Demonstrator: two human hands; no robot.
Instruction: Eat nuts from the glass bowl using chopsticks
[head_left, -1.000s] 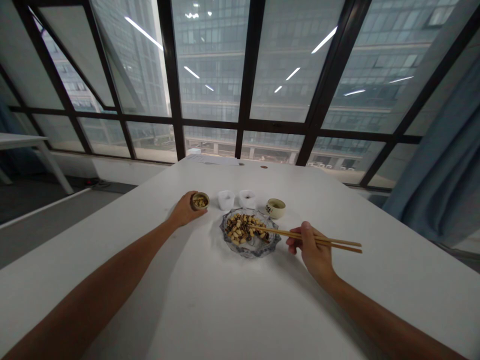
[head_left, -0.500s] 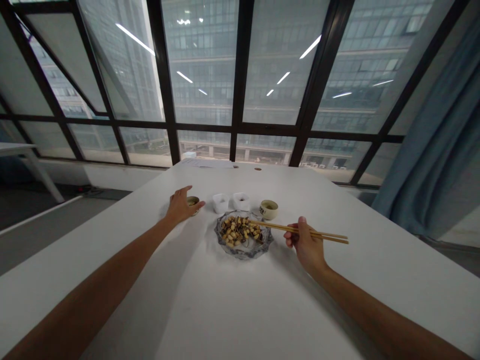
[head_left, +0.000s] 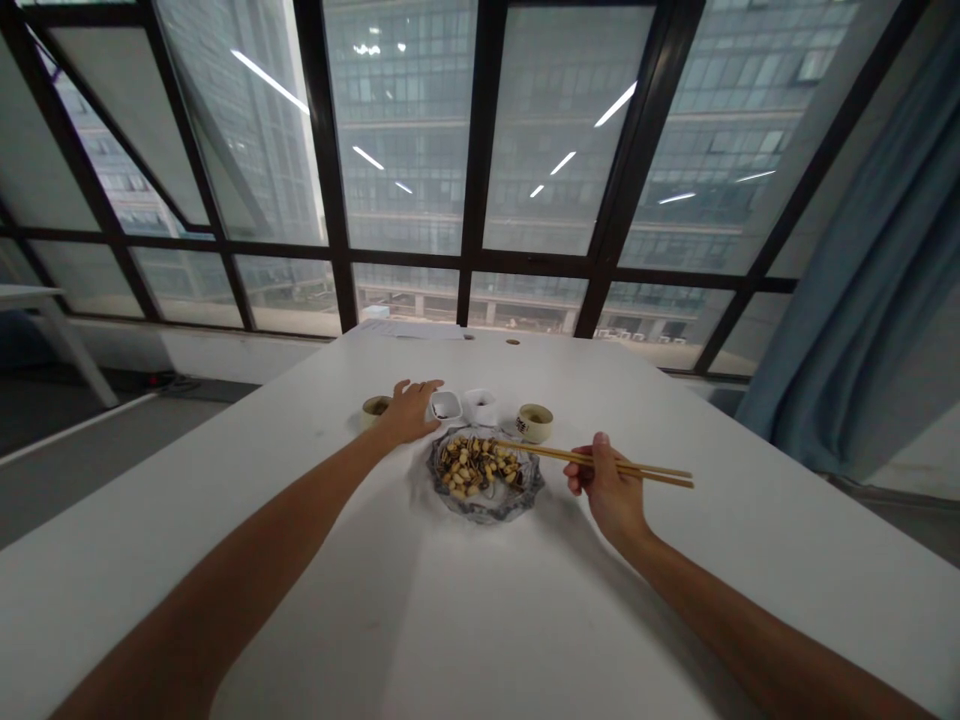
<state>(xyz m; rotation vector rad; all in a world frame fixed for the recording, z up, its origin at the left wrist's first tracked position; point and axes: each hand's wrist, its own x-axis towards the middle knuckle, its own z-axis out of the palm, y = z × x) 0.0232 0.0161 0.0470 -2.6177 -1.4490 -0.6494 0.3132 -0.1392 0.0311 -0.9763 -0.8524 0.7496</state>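
Observation:
My left hand (head_left: 409,411) is at the left small white cup (head_left: 445,408), thumb on the near side and fingers on the far side. That cup tips slightly toward me, showing something dark inside. In my right hand (head_left: 609,487) is a pair of chopsticks (head_left: 637,469), their tips reaching into a clear glass dish (head_left: 531,492). The dish holds a heap of shelled-looking nuts or seeds (head_left: 480,462), too small to name surely. Beside the first cup stands another white cup (head_left: 481,408). A beige-green cup (head_left: 535,422) is to the right, and a similar cup (head_left: 373,411) is left of my hand.
The white table (head_left: 465,620) runs toward a wall of dark-framed windows (head_left: 469,262). Papers (head_left: 420,329) lie at its far edge. A blue curtain (head_left: 832,330) hangs at right, and another white table (head_left: 64,330) stands at far left.
My left hand has moved right, from the left beige-green cup to the left white cup, which now tilts toward me. The right hand and chopsticks stay nearly still.

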